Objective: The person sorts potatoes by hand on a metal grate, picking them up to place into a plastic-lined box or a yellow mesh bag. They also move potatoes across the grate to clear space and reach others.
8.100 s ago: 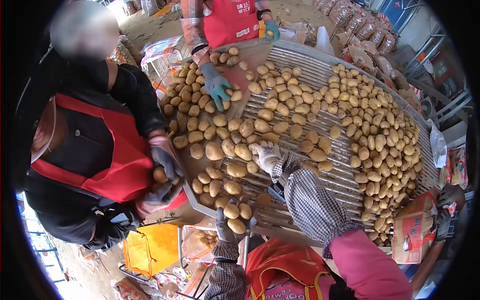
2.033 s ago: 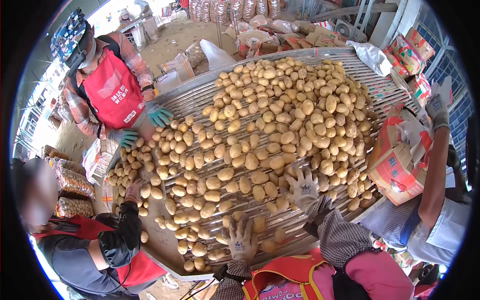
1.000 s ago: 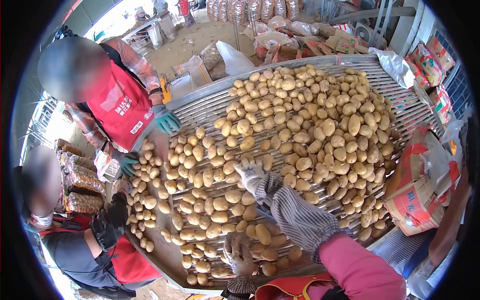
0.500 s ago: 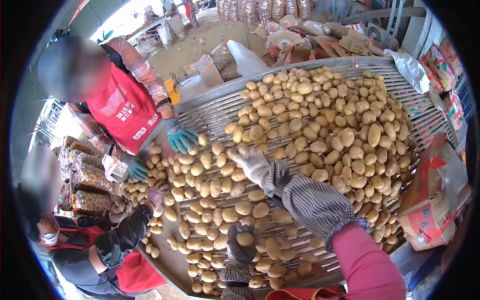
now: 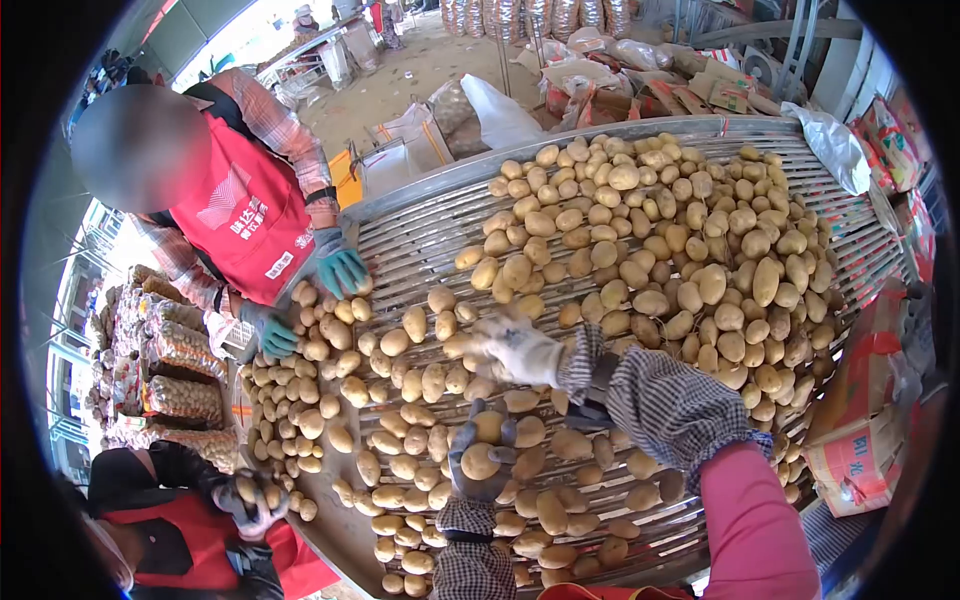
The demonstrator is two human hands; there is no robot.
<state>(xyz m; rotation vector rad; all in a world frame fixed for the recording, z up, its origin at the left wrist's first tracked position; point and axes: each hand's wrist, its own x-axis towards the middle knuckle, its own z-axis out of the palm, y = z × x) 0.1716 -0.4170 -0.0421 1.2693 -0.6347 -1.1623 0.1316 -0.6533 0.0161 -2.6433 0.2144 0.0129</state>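
Observation:
My left hand (image 5: pixel 468 480), in a dark grey glove, is palm up with its fingers curled around two potatoes (image 5: pixel 480 462). My right hand (image 5: pixel 520 346), in a white glove with dark smudges, reaches left low over the potatoes in the middle of the slatted metal table. Its fingers are smeared by motion and overlap a potato (image 5: pixel 458 345) in this view. Checked sleeve covers reach up both my forearms. Loose potatoes (image 5: pixel 432 382) lie around both hands, and a dense heap of potatoes (image 5: pixel 712 284) spreads to the right.
Across the table, a co-worker in a red apron (image 5: pixel 240 215) has green-gloved hands (image 5: pixel 340 265) by the potatoes. Another person (image 5: pixel 185 530) at lower left holds potatoes in a gloved hand. A red carton (image 5: pixel 850 430) stands at right; the metal rim (image 5: pixel 450 180) runs along the far side.
My left hand has moved up slightly and now shows two potatoes instead of one. My right hand has shifted a little right and down. The lower-left person has drawn back with potatoes.

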